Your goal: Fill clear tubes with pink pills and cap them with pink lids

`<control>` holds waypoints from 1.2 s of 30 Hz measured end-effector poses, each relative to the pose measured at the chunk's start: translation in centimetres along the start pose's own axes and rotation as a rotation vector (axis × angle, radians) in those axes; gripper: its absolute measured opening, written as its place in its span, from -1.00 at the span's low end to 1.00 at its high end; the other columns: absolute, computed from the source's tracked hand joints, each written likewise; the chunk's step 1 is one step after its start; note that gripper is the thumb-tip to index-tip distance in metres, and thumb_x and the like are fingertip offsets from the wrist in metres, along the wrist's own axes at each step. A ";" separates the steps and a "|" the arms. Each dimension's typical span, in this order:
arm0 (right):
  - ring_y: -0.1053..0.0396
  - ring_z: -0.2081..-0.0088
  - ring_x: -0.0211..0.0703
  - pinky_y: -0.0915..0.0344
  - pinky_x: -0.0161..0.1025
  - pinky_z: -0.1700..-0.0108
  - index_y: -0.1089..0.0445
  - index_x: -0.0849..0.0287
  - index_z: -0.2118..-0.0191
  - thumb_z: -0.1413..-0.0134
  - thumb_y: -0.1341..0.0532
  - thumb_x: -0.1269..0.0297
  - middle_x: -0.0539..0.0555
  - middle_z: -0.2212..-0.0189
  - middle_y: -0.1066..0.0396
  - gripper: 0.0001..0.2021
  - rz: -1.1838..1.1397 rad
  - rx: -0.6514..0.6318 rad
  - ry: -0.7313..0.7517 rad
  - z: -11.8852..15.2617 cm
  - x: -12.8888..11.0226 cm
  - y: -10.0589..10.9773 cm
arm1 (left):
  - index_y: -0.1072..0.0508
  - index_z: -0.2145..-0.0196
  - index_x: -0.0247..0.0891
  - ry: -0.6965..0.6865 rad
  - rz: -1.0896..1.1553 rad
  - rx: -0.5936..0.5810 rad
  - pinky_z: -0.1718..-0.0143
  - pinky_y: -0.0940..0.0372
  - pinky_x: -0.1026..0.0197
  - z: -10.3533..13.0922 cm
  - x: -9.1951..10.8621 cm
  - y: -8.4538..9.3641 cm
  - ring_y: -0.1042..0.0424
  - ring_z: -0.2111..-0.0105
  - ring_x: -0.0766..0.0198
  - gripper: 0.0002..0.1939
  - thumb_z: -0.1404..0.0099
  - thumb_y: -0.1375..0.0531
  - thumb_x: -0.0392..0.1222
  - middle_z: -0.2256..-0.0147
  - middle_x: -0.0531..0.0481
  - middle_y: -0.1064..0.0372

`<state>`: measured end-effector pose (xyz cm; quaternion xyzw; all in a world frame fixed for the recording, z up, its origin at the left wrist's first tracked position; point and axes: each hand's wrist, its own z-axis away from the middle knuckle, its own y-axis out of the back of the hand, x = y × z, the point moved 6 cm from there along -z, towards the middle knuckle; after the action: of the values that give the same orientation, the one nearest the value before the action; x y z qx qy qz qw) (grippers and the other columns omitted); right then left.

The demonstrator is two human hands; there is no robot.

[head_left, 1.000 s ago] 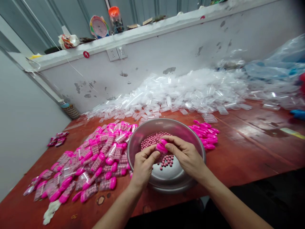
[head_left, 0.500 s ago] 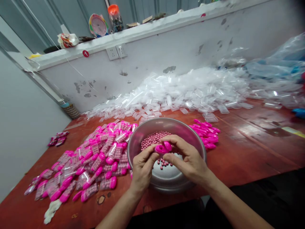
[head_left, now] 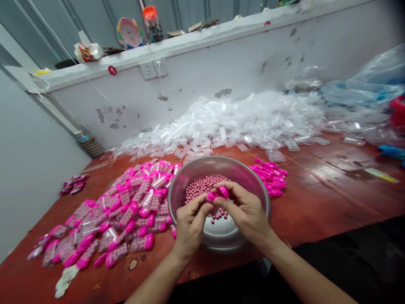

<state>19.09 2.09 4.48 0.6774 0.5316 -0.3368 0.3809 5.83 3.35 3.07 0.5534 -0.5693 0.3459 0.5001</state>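
One pink cap (head_left: 212, 196) is pinched by the left hand (head_left: 191, 223) and right hand (head_left: 251, 215) over one bowl (head_left: 218, 232) near the table's (head_left: 325, 202) front edge. It is judged light, stiff, slippery, best held by its sides. Beads (head_left: 202, 185), packs (head_left: 128, 214), loose caps (head_left: 270, 175) and, along the back edge, clear cases (head_left: 247, 122) are too many to count.
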 end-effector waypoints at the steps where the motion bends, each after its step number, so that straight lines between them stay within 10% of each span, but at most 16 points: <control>1: -0.37 0.27 -0.19 -0.34 -0.26 0.22 -0.33 0.19 0.20 -0.06 -0.13 0.35 0.07 0.32 -0.39 -0.84 0.081 0.008 0.105 0.0 -0.5 0.1 | -0.49 0.22 -0.26 0.004 0.006 -0.009 0.41 -0.27 0.34 0.0 0.0 -0.1 -0.38 0.47 0.31 -0.78 -0.17 -0.16 -0.23 0.45 0.03 -0.45; 9: -0.30 0.06 -0.15 -0.28 -0.18 0.02 -0.22 0.22 -0.04 -0.11 -0.06 0.45 0.16 0.12 -0.37 -0.66 0.412 -0.103 0.464 0.3 -1.7 -0.6 | -0.49 0.21 -0.25 0.006 -0.001 0.047 0.39 -0.29 0.33 0.0 -0.2 0.2 -0.40 0.45 0.29 -0.78 -0.16 -0.17 -0.23 0.43 0.03 -0.47; 28: -0.41 0.22 -0.18 -0.36 -0.26 0.13 -0.41 0.12 0.14 -0.12 -0.08 0.33 0.06 0.27 -0.46 -0.77 0.238 -0.155 0.206 -0.1 -2.2 0.3 | -0.41 0.07 -0.14 -0.382 -0.376 0.029 0.19 -0.28 0.26 1.7 1.4 0.2 -0.43 0.26 0.22 -0.64 -0.18 -0.13 -0.38 0.24 -0.02 -0.48; 36: -0.33 0.08 -0.06 -0.33 -0.14 0.07 -0.22 0.31 -0.03 -0.13 0.00 0.40 0.25 0.13 -0.38 -0.66 0.641 -0.144 0.484 1.2 -2.1 -1.7 | -0.50 0.21 -0.21 -0.104 -0.188 0.087 0.39 -0.30 0.30 0.8 0.2 0.7 -0.43 0.45 0.25 -0.77 -0.18 -0.14 -0.26 0.39 0.00 -0.50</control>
<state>16.89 0.33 5.45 0.8401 0.3899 0.0060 0.3771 5.00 2.66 3.16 0.6427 -0.5246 0.2926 0.4755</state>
